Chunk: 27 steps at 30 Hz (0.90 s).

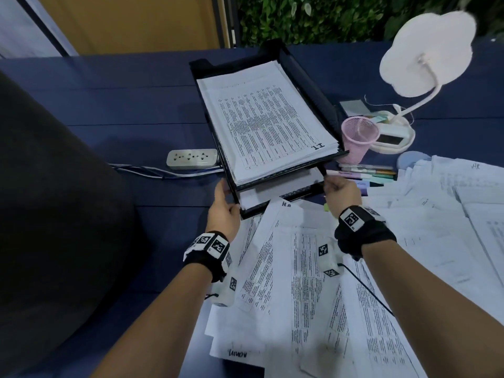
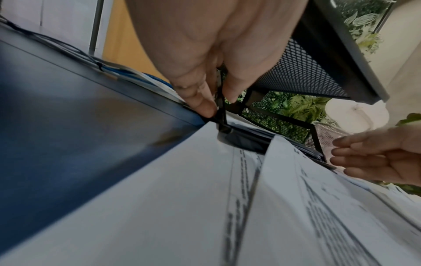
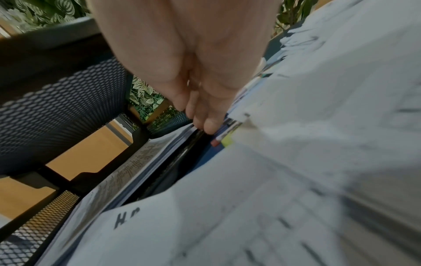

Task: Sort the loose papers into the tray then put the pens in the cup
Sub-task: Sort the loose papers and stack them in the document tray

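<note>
A black two-tier mesh tray (image 1: pixel 218 143) stands mid-table, with a printed stack (image 1: pixel 267 124) in its top tier and a few sheets in the lower one. My left hand (image 1: pixel 226 203) is at the front left corner. In the left wrist view, thumb and finger of that hand (image 2: pixel 218 106) pinch the tray's thin black corner post. My right hand (image 1: pixel 338 186) is at the front right corner, and its straight fingers (image 3: pixel 209 126) touch the lower tier's front rim. Loose papers (image 1: pixel 313 282) fan out below and to the right. A pink mesh cup (image 1: pixel 357 140) stands right of the tray, with several pens (image 1: pixel 368 171) lying in front of it.
A white desk lamp (image 1: pixel 425 53) leans over the back right, with its base behind the cup. A power strip (image 1: pixel 192 158) and its cables lie left of the tray. A large dark shape (image 1: pixel 54 214) fills the left side. More papers cover the right edge.
</note>
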### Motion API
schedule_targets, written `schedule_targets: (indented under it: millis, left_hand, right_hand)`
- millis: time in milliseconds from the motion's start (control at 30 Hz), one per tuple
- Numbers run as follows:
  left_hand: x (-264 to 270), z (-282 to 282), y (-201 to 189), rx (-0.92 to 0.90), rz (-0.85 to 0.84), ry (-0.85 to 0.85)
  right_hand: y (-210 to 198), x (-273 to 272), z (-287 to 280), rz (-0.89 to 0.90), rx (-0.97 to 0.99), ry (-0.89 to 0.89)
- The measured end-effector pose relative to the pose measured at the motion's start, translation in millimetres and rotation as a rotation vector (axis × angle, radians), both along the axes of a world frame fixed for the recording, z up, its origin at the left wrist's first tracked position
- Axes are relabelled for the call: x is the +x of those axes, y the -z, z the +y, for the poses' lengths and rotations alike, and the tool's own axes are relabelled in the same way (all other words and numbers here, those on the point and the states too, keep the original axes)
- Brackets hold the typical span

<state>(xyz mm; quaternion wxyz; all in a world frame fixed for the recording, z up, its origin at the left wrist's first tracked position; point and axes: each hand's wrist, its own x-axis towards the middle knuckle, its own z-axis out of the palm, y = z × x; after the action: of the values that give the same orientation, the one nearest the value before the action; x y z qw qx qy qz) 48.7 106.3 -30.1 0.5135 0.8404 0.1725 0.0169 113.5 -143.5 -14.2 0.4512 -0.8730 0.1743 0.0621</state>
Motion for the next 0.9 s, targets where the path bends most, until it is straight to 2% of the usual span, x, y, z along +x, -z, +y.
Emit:
schedule_targets:
  millis: [67, 100, 167, 233, 267, 333, 500, 667, 733, 833, 900]
  left_hand:
    - [-7, -5, 0, 0.068, -0.026, -0.07]
    - [-10, -10, -1, 0.159, -0.052, -0.07]
    - [-14, -22, -3, 0.447, -0.092, 0.112]
    - [-16, -34, -4, 0.745, -0.055, 0.42]
    - [-14, -38, -4, 0.845, 0.002, 0.527]
    - [-5, -43, -6, 0.951, 0.135, 0.607]
    - [10, -47, -6, 1.052, 0.327, 0.601]
    - [14, -51, -6, 1.064, 0.459, 0.602]
    - [12, -56, -8, 1.051, 0.391, 0.529]
    - [4, -71, -9, 0.955, 0.192, 0.317]
    - [0, -80, -9, 0.872, 0.256, 0.248]
  right_hand:
    - [2, -14, -9, 0.002, 0.015, 0.008]
    - [2, -21, -13, -0.008, 0.004, 0.006]
    - [6, -30, -22, -0.012, -0.016, 0.013]
    - [6, -37, -30, -0.007, -0.035, 0.006]
    - [5, -40, -33, -0.01, -0.053, 0.002]
    - [4, -46, -42, -0.017, -0.072, 0.007]
    - [4, -59, -64, 0.009, -0.103, -0.078]
    - [4, -66, -91, 0.05, -0.172, -0.158]
    - [5, -65, -99, 0.078, -0.258, -0.179]
    - [5, -64, -109, 0.19, -0.475, -0.198]
    - [6, -64, -113, 0.287, -0.536, -0.255]
